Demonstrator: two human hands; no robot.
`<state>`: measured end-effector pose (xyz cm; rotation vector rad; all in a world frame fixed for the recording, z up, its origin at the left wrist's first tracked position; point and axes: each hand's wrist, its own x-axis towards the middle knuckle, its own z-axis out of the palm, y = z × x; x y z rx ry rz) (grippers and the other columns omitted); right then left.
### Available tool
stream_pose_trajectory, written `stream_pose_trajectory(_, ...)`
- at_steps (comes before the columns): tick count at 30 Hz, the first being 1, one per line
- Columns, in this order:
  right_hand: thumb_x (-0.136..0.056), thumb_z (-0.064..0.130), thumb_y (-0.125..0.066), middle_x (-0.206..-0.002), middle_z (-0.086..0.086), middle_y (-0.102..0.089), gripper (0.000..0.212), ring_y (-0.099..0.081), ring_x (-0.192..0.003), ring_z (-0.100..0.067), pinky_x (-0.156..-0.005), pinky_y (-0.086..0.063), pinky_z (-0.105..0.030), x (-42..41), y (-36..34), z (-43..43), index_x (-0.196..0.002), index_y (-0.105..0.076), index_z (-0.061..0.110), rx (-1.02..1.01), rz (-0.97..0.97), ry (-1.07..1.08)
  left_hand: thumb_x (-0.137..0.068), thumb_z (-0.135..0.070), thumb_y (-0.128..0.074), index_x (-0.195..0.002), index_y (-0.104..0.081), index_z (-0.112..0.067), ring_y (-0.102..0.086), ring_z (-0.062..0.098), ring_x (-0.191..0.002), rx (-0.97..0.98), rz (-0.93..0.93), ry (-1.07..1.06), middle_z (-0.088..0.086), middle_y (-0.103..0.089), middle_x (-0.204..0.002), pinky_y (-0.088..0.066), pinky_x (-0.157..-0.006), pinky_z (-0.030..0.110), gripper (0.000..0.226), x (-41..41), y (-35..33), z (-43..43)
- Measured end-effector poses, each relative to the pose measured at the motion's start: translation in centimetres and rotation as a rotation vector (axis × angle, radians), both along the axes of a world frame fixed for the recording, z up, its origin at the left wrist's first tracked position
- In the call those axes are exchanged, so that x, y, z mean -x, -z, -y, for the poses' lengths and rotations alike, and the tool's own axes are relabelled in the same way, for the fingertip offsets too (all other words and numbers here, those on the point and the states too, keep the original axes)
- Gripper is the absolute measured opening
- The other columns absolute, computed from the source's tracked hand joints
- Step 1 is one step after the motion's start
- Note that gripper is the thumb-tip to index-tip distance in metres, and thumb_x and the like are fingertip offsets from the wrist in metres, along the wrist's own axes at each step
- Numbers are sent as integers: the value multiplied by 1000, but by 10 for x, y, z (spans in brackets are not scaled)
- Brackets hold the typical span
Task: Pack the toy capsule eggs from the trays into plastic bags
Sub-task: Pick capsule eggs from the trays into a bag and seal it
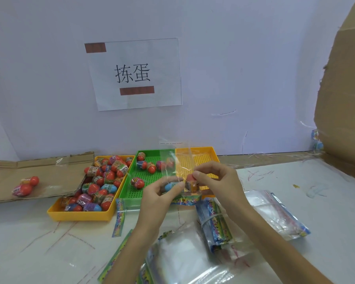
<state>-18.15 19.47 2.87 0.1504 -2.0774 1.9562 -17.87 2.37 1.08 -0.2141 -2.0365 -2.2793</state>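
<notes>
Head view: a clear plastic bag (171, 160) is held up between both hands above the near ends of the green tray (125, 193) and the right yellow tray (195, 149). Its long axis runs roughly upright, and its thin film rises past the trays' far rims. At its lower end sit two capsule eggs. The blue-tipped egg (170, 186) lies with its long axis near level, blue end pointing left. Just beside it the red-topped egg (191, 179) stands nearly upright, red end up.

The left hand (157, 194) has its fingers curled round the blue-tipped egg. The right hand (215, 182) pinches the top of the red-topped egg between thumb and forefinger; whether film lies between skin and egg cannot be told.

A few loose eggs (151, 166) lie at the far end of the green tray. The left yellow tray (80, 215) touches it and is heaped with eggs (103, 181) pointing every way. On the flat cardboard (49, 169) at far left lies a packed bag (25, 185) with two red eggs. Near the forearms lie a banded bundle of printed bags (214, 222), a stack of clear bags (275, 214) to its right and more bags (178, 261) at the near edge. A paper sign (135, 72) hangs on the wall.
</notes>
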Motion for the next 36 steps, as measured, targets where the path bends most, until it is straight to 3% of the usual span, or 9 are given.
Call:
stream_pose_trajectory(3, -87, 16, -78, -81, 0, -76, 4, -75, -76, -17, -60, -59, -27, 1, -1, -2, -85, -75, 15, 18, -10, 20, -70, -39, -80, -95, -82, -29, -75, 15, -87, -23, -9, 10, 0, -79, -94, -55, -69, 18, 27, -2, -2, 0)
stream_pose_trajectory(7, -87, 15, -78, -78, -5, -74, 9, -71, -71, -16, -59, -57, -25, 1, 0, -4, -84, -71, 9, 40, 3, -39, -71, -28, -81, -101, -81, -30, -75, 18, -95, -109, 28, 80, 4, -79, -104, -56, -77, 21, 30, -3, -4, 2)
stream_pose_trajectory(13, -73, 23, -82, -71, -6, -68, 21, -56, -53, -14, -57, -52, -30, 0, -2, -5, -82, -69, 9, 120, 5, -169, -76, -23, -81, -121, -67, -9, -72, 30, -102, -229, 119, 238, 13, -74, -118, -61, -76, 33, 49, -3, -8, 6)
stream_pose_trajectory(17, -72, 21, -83, -75, -9, -68, 18, -57, -62, -24, -58, -52, -31, -1, -2, -5, -82, -70, 12, 132, 8, -242, -87, -22, -71, -127, -68, -14, -73, 23, -108, -259, 206, 307, 11, -74, -120, -60, -76, 28, 41, -4, -9, 5)
stream_pose_trajectory(21, -83, 21, -80, -86, -5, -71, 16, -70, -78, -19, -61, -55, -29, 1, -1, -3, -96, -72, 22, 73, 83, -243, -94, -14, -64, -126, -71, -13, -73, 25, -105, -299, 187, 184, 9, -75, -119, -61, -75, 27, 32, 1, -6, 4)
stream_pose_trajectory(25, -89, 19, -77, -74, -4, -69, 5, -66, -66, -16, -63, -58, -29, -1, 1, -2, -86, -73, 19, -65, 110, -274, -89, -12, -64, -121, -72, -9, -75, 22, -99, -462, 134, 43, 8, -76, -116, -61, -67, 29, 33, 5, -7, 9)
stream_pose_trajectory(31, -89, 13, -76, -69, 0, -68, 8, -64, -61, -13, -61, -55, -24, -1, 2, 3, -87, -72, 20, -161, -6, -165, -90, -13, -64, -108, -80, -18, -74, 20, -102, -445, 97, 25, 7, -76, -116, -61, -69, 29, 25, 6, -6, 11)
stream_pose_trajectory(34, -89, 7, -75, -70, 0, -67, 16, -63, -64, -12, -62, -56, -24, 0, 2, 2, -89, -72, 23, -132, -28, -145, -88, -19, -66, -126, -71, -13, -67, 24, -119, -391, 88, 110, 7, -70, -131, -62, -78, 34, 39, 6, -6, 13)
stream_pose_trajectory(36, -89, 5, -75, -73, -1, -68, 19, -64, -68, -14, -63, -57, -28, 0, 2, 1, -91, -72, 24, -111, -23, -159, -87, -22, -68, -131, -67, -14, -67, 23, -117, -369, 99, 158, 7, -69, -131, -63, -78, 34, 45, 6, -7, 14)
